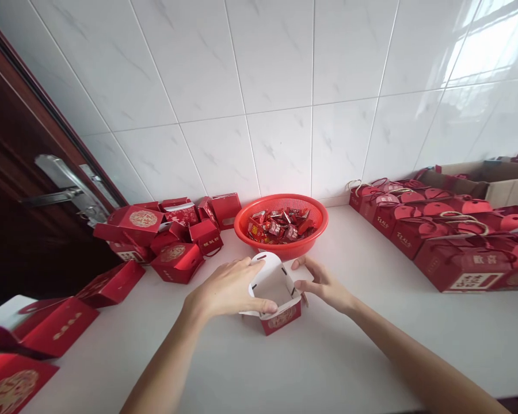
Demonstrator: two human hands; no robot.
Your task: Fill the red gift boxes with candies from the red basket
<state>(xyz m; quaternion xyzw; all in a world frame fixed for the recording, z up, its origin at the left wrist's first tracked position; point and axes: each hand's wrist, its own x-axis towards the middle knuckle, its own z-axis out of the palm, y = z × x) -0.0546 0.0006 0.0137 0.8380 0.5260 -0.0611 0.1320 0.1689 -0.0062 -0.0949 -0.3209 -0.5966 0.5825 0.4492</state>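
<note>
Open box point(284, 320) sits between hands: right of the left hand point(229, 287), left of the right hand point(323, 284). Left grips its rim, thumb on the near side; right holds its white side flap point(303, 271). Basket point(291, 250) just beyond both; long axis unclear.

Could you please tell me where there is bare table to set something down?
Bare table lies between the basket and the right boxes, and on the near side of the open box. The left boxes crowd the area beside the door.
</note>
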